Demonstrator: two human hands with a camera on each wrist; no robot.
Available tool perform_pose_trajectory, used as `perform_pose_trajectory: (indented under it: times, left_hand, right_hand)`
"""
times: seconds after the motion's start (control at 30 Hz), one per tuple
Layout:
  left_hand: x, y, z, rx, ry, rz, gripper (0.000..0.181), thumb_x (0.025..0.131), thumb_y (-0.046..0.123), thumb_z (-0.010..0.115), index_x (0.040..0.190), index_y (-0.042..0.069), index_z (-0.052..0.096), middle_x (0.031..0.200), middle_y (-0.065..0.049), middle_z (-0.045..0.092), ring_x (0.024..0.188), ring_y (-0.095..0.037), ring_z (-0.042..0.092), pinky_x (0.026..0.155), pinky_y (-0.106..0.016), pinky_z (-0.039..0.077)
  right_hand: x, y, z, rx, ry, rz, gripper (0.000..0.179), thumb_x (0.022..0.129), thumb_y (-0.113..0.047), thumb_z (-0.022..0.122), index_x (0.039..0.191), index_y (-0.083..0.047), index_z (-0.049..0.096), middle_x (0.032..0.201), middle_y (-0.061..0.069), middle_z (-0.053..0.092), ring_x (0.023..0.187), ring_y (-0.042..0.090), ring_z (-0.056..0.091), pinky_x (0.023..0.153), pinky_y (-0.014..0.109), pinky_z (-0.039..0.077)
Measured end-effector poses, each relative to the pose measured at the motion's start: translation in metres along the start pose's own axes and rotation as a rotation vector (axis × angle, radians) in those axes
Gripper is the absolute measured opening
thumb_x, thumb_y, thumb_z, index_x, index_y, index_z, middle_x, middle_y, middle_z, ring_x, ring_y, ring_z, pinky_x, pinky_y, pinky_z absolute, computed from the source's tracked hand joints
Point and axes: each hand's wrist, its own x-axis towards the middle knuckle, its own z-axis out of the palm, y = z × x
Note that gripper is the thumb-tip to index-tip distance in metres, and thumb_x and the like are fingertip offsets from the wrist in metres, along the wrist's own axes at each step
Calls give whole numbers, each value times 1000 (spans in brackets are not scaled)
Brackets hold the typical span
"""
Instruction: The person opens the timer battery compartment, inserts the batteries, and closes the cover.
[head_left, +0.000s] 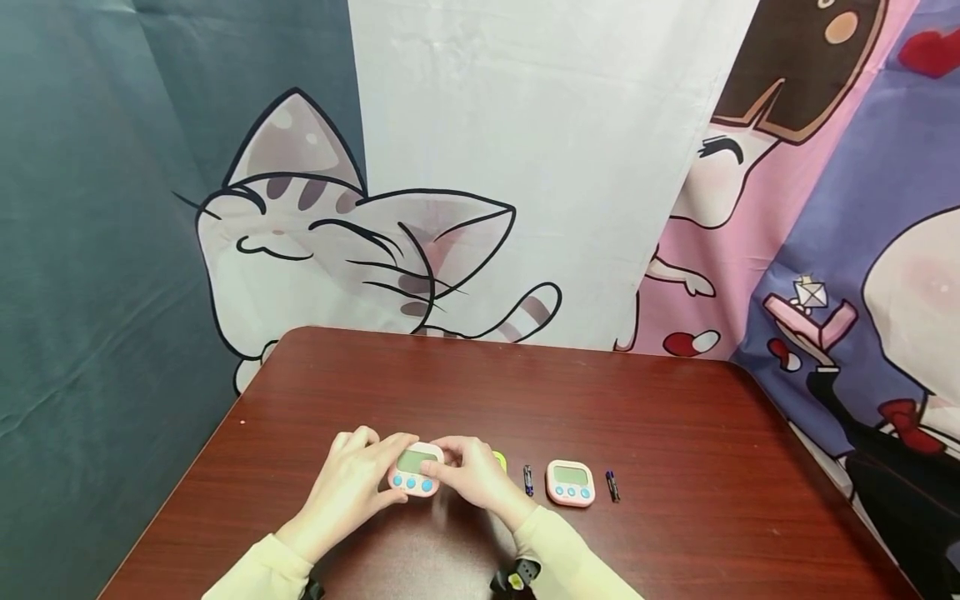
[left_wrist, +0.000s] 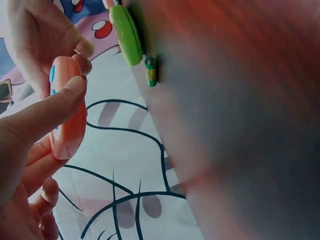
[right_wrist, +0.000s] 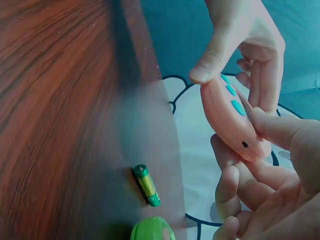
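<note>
- Head view, and both hands are on one pink timer point(head_left: 412, 472), held up over the table point(head_left: 675, 433), its face towards the wearer, presumably so the screen point(head_left: 411, 461) and blue buttons point(head_left: 411, 482) can be seen.
- Left hand point(head_left: 352, 477) grips it across the case: fingers along the top edge, thumb at the bottom, a hold that seems chosen to steady it while leaving most of the front uncovered.
- Right hand point(head_left: 476, 475) has the same timer too, pinching its right side with the thumb on the front; the double hold probably keeps the case from twisting.
- Right wrist view, look underneath: that hand's fingers tuck behind the case, likely backing up the thumb's pressure. Whatever their tips meet back there, we cannot tell.
- Down on the table, a second timer point(head_left: 570, 483) lies face up, a dark battery point(head_left: 528, 481) to its left and another battery point(head_left: 613, 487) to its right, neither touching it; the row looks laid out for easy reach.
- Left wrist view fills the gap: a green piece point(left_wrist: 126, 36), mostly behind the right hand from above, has a green battery point(left_wrist: 151, 71) just beside it, perhaps parked there as its partner.
</note>
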Motion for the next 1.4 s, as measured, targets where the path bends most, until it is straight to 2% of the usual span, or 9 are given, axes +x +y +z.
perform_pose_trajectory:
  times: [0.27,0.57,0.77,0.97,1.2,1.4]
  left_hand:
    - [-6,5,3,-8,28,13,73,48,40,88,114,21,64,94,15,62,76,-10,36,72,-33,30]
    - [-5,9,0,-18,20,11,74,51,38,89,118,18,64,106,11,67,77,-10,38,75,-34,33]
    - [-4,12,0,-18,15,18,78,51,38,89,123,18,64,116,7,67,78,-9,37,75,-33,32]
    - [-4,13,1,-27,15,11,81,53,38,88,126,17,62,119,6,66,78,-9,36,75,-33,31]
    - [-3,11,-1,-29,16,-6,84,52,40,88,128,17,60,117,8,67,80,-10,39,72,-33,32]
    - [-1,10,-3,-42,-6,-46,86,51,40,89,129,19,60,99,14,67,81,-8,39,73,-32,33]
  right_hand:
    - [-1,2,-1,5,-4,56,23,77,-27,76,90,-8,73,66,-7,62,59,0,52,55,18,42]
    - [-4,1,-4,41,-5,68,23,78,-25,76,90,-6,72,63,-7,59,57,0,49,52,17,39]
    - [-6,4,-4,84,-8,88,22,80,-22,74,91,-3,71,65,-2,62,57,2,51,52,18,40]
    - [-8,4,-2,69,12,78,22,81,-21,73,92,-2,71,66,-2,62,58,1,51,53,18,40]
    - [-8,4,-2,63,30,76,20,82,-20,71,91,-2,71,65,-4,59,57,1,49,52,18,39]
    - [-8,1,-3,49,59,69,19,82,-21,71,90,-4,71,63,-7,54,55,1,46,50,18,36]
